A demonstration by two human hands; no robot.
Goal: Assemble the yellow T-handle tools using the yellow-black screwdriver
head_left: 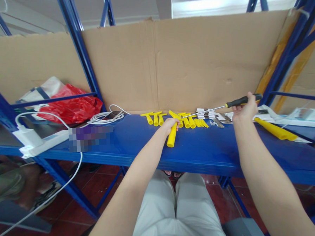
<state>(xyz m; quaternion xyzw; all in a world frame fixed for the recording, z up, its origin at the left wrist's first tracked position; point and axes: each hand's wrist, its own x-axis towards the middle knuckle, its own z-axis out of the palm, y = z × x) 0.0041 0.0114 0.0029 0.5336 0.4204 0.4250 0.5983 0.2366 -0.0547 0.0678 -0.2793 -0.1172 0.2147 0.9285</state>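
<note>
Work on the yellow T-shaped handle, held just above the blue bench, looks midway, with the screwdriver tip at its head; similar yellow pieces lie on both sides, though which are finished I cannot tell. The left hand reaches forward, its grip closed around the stem, while the right hand, raised and well apart, grips the screwdriver's black handle.

Bright glare up top (edges visibly stretched), dimmer below.
</note>
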